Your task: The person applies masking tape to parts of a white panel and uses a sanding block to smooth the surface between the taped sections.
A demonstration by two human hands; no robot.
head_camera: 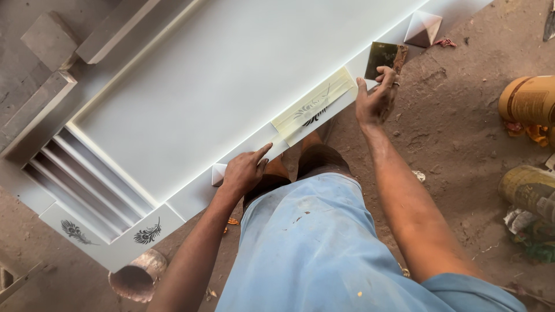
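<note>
I look straight down over my blue shirt (300, 248) at both forearms reaching out to a white door (231, 86) that lies flat above dirt ground (462, 150). My left hand (245, 172) rests on the near rail of the door, index finger stretched out and pressing the edge close to the lower end of a pale stencil (313, 106); the other fingers are curled, gripping nothing. Just left of that hand sits a small white pyramid stud (218, 173) on the rail. The stencil lies flat along the rail between my two hands, a dark feather showing through its cut-out. My right hand (376, 98) is at the stencil's far end, thumb and fingers clamped on a thin square scraper (381, 58) held up just above the rail. Past it a second pyramid (423, 28) stands at the door's corner. Far left, the grooved end panel carries two finished black feathers (147, 234). Tins (529, 101) lie on the dirt at right.
</note>
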